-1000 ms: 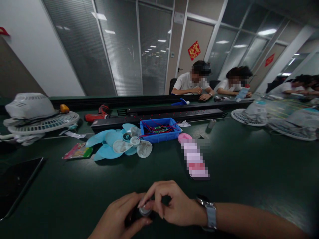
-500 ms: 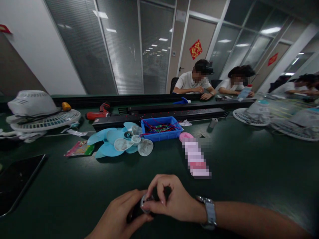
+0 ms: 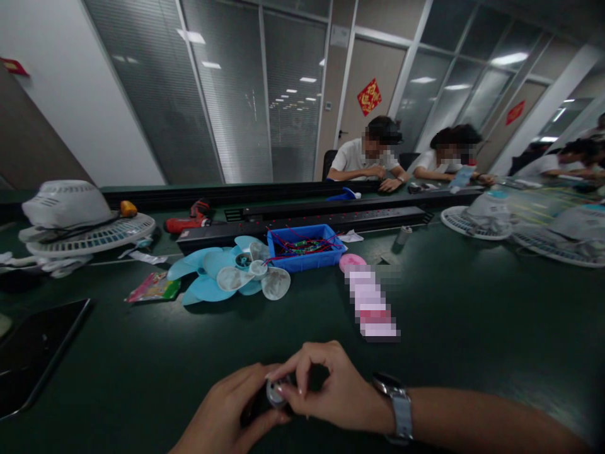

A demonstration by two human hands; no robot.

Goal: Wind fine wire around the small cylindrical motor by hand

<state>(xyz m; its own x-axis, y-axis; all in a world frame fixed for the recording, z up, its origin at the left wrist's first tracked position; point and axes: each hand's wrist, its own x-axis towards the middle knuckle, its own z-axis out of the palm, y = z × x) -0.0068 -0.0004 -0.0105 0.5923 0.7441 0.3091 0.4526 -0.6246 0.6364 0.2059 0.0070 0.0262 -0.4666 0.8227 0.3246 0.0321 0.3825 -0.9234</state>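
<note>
Low in the middle of the head view, both hands meet at a small dark cylinder with a silver round end (image 3: pixel 275 395). My left hand (image 3: pixel 231 407) wraps round its dark body, most of which is hidden behind the fingers. From the right, my right hand (image 3: pixel 326 384) reaches over with thumb and index finger closed on the silver rim; anything smaller between those fingertips cannot be made out. A watch (image 3: pixel 397 403) with a grey strap circles the right wrist.
Beyond the hands lie blue and clear fan blades (image 3: pixel 212 274), a blue bin (image 3: pixel 307 249) of wired circuit boards and a pink object (image 3: pixel 353 263), partly pixelated. Fan housings (image 3: pixel 70 208), a red drill (image 3: pixel 189 217) and a dark tablet (image 3: pixel 42 353) sit left. Two people sit opposite.
My right hand has dipped slightly, and its thumb and index finger have shifted on the silver end. My left hand keeps its hold. The view has tilted a little.
</note>
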